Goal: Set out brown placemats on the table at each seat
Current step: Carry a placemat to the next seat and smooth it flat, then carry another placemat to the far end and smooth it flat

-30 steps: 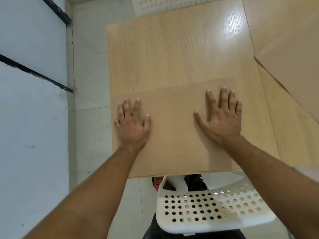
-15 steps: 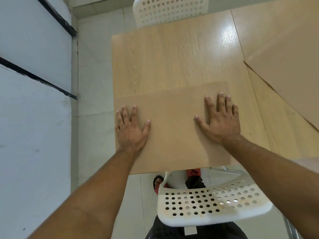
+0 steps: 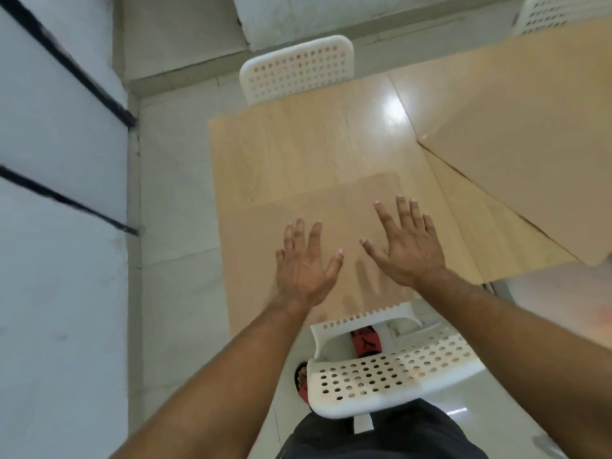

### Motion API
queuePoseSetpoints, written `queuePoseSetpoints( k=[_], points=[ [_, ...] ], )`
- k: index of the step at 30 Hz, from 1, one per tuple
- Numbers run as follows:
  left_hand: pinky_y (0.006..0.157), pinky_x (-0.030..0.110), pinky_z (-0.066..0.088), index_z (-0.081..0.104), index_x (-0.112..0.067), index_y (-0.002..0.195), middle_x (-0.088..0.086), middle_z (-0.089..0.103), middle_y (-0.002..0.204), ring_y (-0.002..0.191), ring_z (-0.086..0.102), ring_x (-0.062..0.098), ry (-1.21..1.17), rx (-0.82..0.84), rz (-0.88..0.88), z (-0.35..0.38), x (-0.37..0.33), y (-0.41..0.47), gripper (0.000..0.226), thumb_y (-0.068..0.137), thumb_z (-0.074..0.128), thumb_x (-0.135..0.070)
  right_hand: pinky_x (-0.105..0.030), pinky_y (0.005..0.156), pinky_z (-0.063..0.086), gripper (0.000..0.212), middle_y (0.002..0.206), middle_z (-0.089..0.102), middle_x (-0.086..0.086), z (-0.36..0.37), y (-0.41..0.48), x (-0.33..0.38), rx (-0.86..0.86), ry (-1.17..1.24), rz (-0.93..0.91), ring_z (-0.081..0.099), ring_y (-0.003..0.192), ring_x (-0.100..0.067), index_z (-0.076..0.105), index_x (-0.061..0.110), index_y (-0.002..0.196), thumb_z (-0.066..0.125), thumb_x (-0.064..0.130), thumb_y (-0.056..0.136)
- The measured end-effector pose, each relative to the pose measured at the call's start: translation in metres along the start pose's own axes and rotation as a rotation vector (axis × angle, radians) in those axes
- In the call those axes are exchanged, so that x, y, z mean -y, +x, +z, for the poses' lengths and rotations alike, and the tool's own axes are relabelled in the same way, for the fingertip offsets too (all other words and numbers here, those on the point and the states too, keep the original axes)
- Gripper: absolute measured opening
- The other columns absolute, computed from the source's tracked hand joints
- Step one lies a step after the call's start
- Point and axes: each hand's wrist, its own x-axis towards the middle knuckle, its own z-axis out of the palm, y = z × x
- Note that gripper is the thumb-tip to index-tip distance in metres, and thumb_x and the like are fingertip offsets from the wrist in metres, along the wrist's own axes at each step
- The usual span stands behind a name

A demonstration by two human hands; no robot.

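Observation:
A brown placemat (image 3: 251, 260) lies flat on the near end of the light wooden table (image 3: 298, 150), in front of the near seat. My left hand (image 3: 303, 263) hovers over the mat's middle with fingers spread and straight, holding nothing. My right hand (image 3: 405, 243) is beside it over the mat's right part, also spread and empty. Shadows of the fingers fall on the mat beneath both hands. A second large brown sheet, seemingly another placemat (image 3: 530, 154), lies at an angle on the table's right side.
A white perforated chair (image 3: 390, 372) stands under me at the table's near edge. Another white chair (image 3: 298, 71) faces the far end, a third (image 3: 559, 11) sits at top right. A white wall (image 3: 59, 226) runs along the left with tiled floor (image 3: 175, 210) between.
Both hands have lifted off the placemat and moved closer together toward its middle. The camera has pulled back and tilted up, showing the far chair.

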Motion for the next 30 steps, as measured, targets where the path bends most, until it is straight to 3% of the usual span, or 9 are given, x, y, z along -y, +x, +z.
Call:
queuePoseSetpoints(
  k=[10,17,21,26,28,30],
  points=[
    [0.115,0.056,0.025,0.023,-0.028,0.154,0.007,0.013,0.165,0.152,0.009,0.027,0.019,0.135,0.498,0.020,-0.110,-0.039,0.068,0.096,0.038,-0.059,-0.049,0.121,0.012,0.076,0.167,0.007,-0.012,-0.027,-0.129,-0.091,-0.117,0.170,0.421,0.005,0.154,-0.030,0.007,0.032,0.159,0.027,0.068,0.095],
    [0.110,0.054,0.034,0.031,-0.023,0.152,0.008,0.025,0.161,0.148,0.020,0.028,0.039,0.143,0.625,0.033,-0.181,-0.044,0.064,0.095,0.043,-0.052,-0.046,0.121,0.021,0.070,0.165,0.018,-0.012,-0.040,-0.142,-0.149,-0.248,0.388,0.486,0.016,0.152,-0.030,0.018,0.029,0.158,0.039,0.059,0.098],
    [0.110,0.053,0.035,0.032,-0.023,0.152,0.008,0.024,0.161,0.148,0.020,0.027,0.066,0.188,0.654,0.057,-0.242,-0.037,0.063,0.097,0.043,-0.051,-0.042,0.118,0.029,0.069,0.163,0.026,-0.010,-0.034,-0.144,-0.216,-0.280,0.595,0.595,0.026,0.149,-0.026,0.023,0.027,0.156,0.042,0.055,0.097],
    [0.111,0.052,0.033,0.033,-0.023,0.151,0.006,0.025,0.161,0.148,0.019,0.026,0.105,0.247,0.609,0.100,-0.327,-0.019,0.062,0.096,0.045,-0.048,-0.039,0.102,0.041,0.059,0.145,0.050,-0.012,-0.035,-0.129,-0.308,-0.232,0.827,0.817,0.051,0.129,-0.032,0.039,0.021,0.149,0.050,0.046,0.096],
    [0.109,0.053,0.037,0.036,-0.022,0.150,0.007,0.028,0.160,0.147,0.022,0.027,0.143,0.257,0.613,0.118,-0.355,-0.008,0.061,0.095,0.048,-0.047,-0.038,0.100,0.046,0.052,0.135,0.059,-0.010,-0.029,-0.115,-0.338,-0.148,0.971,0.920,0.057,0.120,-0.032,0.052,0.018,0.138,0.055,0.045,0.093],
    [0.108,0.052,0.039,0.038,-0.022,0.149,0.006,0.028,0.160,0.147,0.022,0.027,0.189,0.275,0.616,0.138,-0.379,0.004,0.061,0.095,0.050,-0.046,-0.041,0.089,0.056,0.039,0.118,0.068,-0.007,-0.018,-0.102,-0.362,-0.082,1.189,0.996,0.068,0.099,-0.028,0.064,0.014,0.120,0.060,0.040,0.091]
  ],
)
